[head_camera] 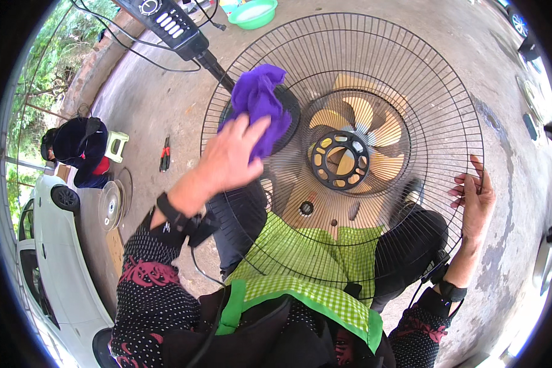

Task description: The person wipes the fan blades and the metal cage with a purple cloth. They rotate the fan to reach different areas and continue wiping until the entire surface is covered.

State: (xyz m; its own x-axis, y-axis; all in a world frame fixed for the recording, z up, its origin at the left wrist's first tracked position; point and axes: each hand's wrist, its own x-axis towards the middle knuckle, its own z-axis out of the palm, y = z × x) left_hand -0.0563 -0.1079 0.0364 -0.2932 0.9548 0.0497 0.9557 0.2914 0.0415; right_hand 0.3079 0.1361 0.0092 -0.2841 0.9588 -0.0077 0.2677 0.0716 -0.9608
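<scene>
My right hand point(476, 200) grips the rim of a black wire fan grille point(423, 60) at its right side, above my lap. Fingers spread, my left hand point(232, 154) lies against a purple cloth point(262, 106) at the grille's left part; whether it grips the cloth is unclear. At the grille's middle is a black slotted plastic ring point(322, 177). Through the wires show pale fan blades point(386, 133), a sheet of cardboard point(368, 85) and a small round black part point(306, 208). A black fan stand with a control panel point(170, 23) reaches in from the upper left.
Red-handled pliers point(165, 155) lie on the concrete floor at the left. Farther left are a pale plastic stool point(116, 146), a person in dark clothes point(80, 142), round fan parts point(112, 207) and a white car point(60, 257). A green basin point(253, 14) stands at the top; black cables hang near the stand.
</scene>
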